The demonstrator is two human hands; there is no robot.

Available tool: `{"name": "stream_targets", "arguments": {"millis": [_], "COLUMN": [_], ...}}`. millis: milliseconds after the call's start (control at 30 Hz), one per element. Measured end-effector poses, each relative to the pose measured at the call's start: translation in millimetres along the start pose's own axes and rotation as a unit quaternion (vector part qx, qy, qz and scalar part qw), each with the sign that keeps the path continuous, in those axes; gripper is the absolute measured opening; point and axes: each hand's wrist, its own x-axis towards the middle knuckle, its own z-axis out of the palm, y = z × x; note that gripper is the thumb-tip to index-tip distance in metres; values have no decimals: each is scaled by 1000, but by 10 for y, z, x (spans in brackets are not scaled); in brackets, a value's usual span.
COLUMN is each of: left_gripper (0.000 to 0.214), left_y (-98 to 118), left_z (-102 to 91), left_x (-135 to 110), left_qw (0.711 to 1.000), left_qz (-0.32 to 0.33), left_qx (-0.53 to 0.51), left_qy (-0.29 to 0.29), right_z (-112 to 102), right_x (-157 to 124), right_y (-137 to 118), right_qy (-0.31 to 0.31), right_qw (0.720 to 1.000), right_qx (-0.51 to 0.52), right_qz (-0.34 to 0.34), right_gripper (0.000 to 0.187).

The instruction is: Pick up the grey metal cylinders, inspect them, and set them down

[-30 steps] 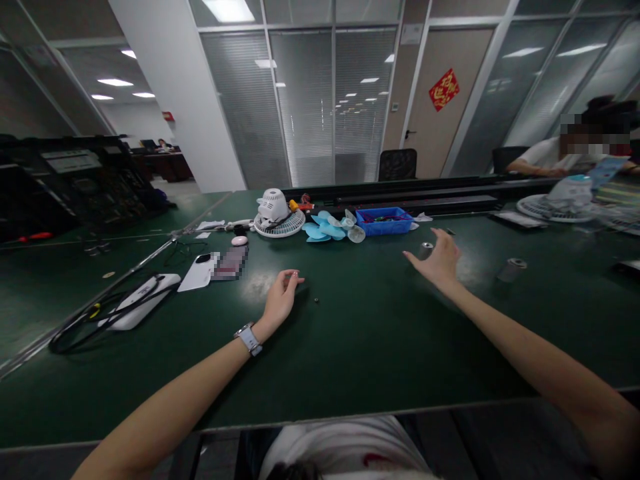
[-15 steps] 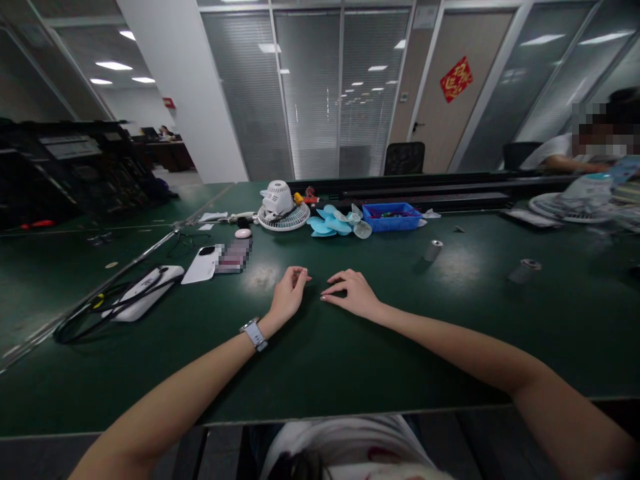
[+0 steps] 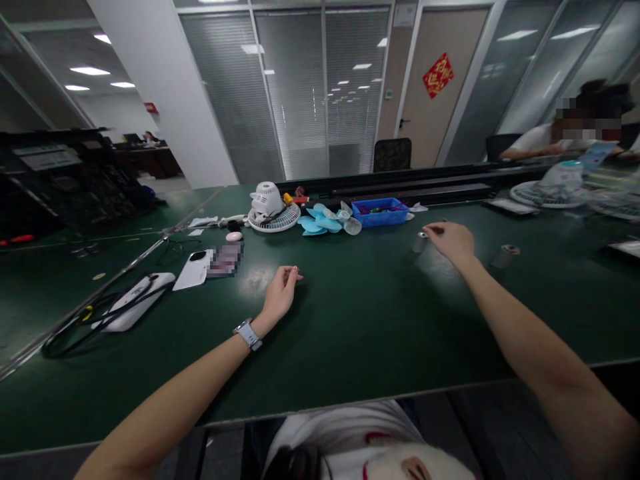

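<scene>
My right hand (image 3: 454,245) reaches out to the right, its thumb and fingers pinched at the top of a small silver cylinder (image 3: 419,243) that stands upright on the green table (image 3: 340,333). How firmly the fingertips grip it is hard to see. Over the middle of the table is my left hand (image 3: 280,292), a watch (image 3: 249,334) on its wrist. Its fingers curl in against the thumb, and whatever they hold, if anything, is too small to make out. Another silver cylinder (image 3: 505,256) stands farther right, beyond my right forearm.
At the back are a white fan head (image 3: 267,200), light-blue fan blades (image 3: 320,221) and a blue bin (image 3: 381,215). To the left lie phones, including a white phone (image 3: 193,270), and a white device (image 3: 135,303) with a black cable. A person (image 3: 543,141) sits at the far right.
My right hand has moved from beside my left hand out to the right, up to the nearer silver cylinder. The left hand keeps its curled pose. The view has shifted slightly.
</scene>
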Motion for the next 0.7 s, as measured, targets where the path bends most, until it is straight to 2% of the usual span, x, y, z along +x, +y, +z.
{"name": "stream_targets", "arguments": {"millis": [133,300,700], "left_gripper": [39,40,41], "left_y": [2,9,-41], "left_z": [-7,-11,8], "left_x": [-1,-10,10], "left_qw": [1000,1000,1000], "left_qz": [2,5,12], "left_qx": [0,3,1], "left_qy": [-2,-8,-4], "right_z": [71,125,223], "right_x": [-13,-54,-36], "right_y": [43,-31,36], "right_qy": [-36,-12,17], "right_qw": [999,1000,999], "right_qx": [-1,7,24], "right_qz": [19,19,14], "right_gripper": [34,34,37]}}
